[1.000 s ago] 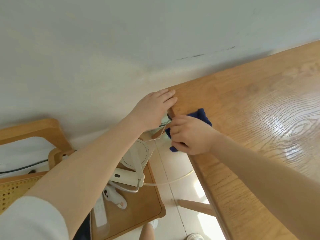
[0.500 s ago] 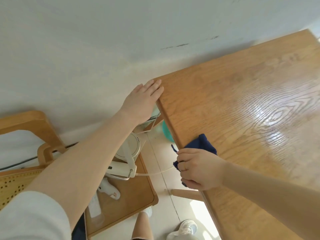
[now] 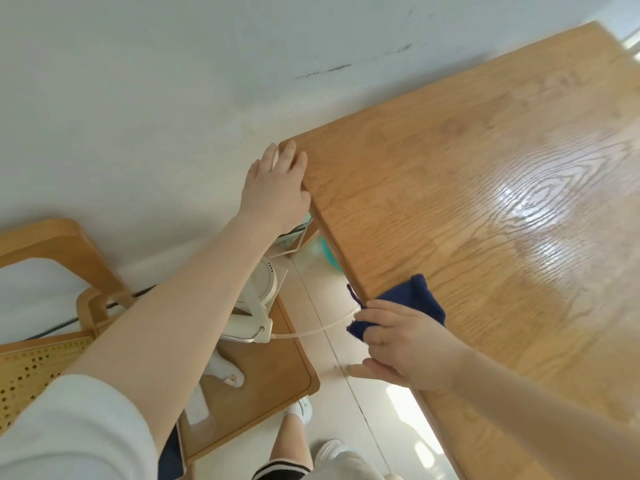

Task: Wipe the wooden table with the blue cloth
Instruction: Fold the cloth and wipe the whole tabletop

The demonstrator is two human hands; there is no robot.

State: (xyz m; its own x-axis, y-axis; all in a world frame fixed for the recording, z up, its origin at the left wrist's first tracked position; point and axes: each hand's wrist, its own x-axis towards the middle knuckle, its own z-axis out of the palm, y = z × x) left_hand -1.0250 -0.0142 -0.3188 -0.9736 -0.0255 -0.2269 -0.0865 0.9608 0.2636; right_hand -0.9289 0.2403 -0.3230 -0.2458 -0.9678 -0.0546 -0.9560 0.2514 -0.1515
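The wooden table fills the right half of the view, its top glossy with light. A dark blue cloth lies folded over the table's left edge, partly on top and partly hanging down the side. My right hand grips the cloth at that edge, fingers wrapped over the side. My left hand rests flat against the table's far left corner, fingers spread, holding nothing.
A wooden chair stands left of the table, carrying a white desk fan with a cable and small white items. A white wall runs behind. Below are my leg and white shoes on a pale tiled floor.
My right hand has slid the blue cloth along the table's left edge toward me, away from the far corner. My left hand stays at the corner.
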